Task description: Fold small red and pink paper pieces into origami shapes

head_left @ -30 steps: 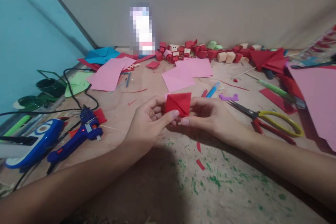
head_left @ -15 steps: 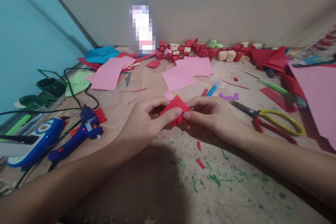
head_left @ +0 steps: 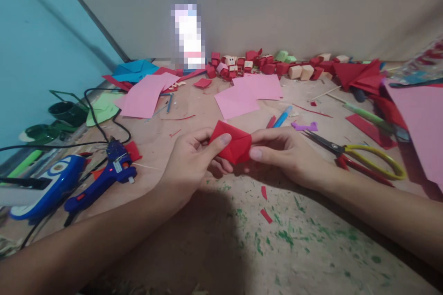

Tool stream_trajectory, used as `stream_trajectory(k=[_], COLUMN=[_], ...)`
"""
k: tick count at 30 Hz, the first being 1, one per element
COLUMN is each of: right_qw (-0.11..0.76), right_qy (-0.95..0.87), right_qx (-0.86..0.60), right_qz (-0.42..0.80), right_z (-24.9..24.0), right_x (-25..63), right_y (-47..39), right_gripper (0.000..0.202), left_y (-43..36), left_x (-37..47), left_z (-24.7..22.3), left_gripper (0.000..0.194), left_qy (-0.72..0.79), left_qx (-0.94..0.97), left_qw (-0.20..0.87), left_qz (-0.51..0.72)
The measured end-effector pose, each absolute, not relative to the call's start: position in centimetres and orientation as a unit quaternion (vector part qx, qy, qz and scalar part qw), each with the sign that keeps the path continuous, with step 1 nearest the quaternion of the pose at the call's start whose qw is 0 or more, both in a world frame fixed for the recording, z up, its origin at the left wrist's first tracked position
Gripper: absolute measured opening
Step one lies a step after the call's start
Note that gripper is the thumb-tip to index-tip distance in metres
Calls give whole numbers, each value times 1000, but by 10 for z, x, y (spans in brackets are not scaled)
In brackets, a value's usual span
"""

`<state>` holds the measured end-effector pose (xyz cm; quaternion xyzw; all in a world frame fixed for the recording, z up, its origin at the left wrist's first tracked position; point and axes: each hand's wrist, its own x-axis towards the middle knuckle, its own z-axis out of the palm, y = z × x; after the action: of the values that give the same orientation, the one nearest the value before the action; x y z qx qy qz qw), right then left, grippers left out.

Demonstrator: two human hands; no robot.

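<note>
Between my two hands, above the table, is a small folded piece of red paper point(head_left: 234, 144) with creases across its face. My left hand point(head_left: 197, 152) grips its left side, thumb lying on top and fingers curled beneath. The right edge is pinched between thumb and forefinger of my right hand point(head_left: 285, 150). Scissors point(head_left: 341, 149) with one yellow and one red handle lie open, right of my right hand. Just beyond my hands are a blue pen point(head_left: 283, 116) and a purple scrap point(head_left: 304, 126). Two red paper scraps point(head_left: 266, 215) lie on the table nearer to me.
A blue glue gun point(head_left: 116, 166) with its red light on lies at left, its black cable point(head_left: 90, 110) looping behind. Pink paper sheets point(head_left: 238, 99) are spread farther back. Small folded paper cubes point(head_left: 266, 64) line the wall, near an upright blurred phone point(head_left: 189, 37).
The red paper has turned and tilted in my hands, so more of its folded face shows. My right hand has shifted slightly right, and the view has moved a little.
</note>
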<state>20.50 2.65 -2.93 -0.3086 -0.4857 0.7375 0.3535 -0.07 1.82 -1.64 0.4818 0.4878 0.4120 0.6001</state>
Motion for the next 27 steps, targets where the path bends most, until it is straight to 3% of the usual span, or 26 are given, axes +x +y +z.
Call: stream_trajectory(k=[20,27], right_qw=[342,339], right_qy=[-485,-498], right_qx=[-310,-323], right_qz=[743,730], right_z=[-26,-23], right_x=[207,203], right_y=[28,27], right_gripper=[32,20], left_y=[12,12], left_x=[2,3], left_z=[-19,-17], left_gripper=[32,30], left_qy=[475,469], left_qx=[408,383], left_qw=[663,681], left_qz=[411,412])
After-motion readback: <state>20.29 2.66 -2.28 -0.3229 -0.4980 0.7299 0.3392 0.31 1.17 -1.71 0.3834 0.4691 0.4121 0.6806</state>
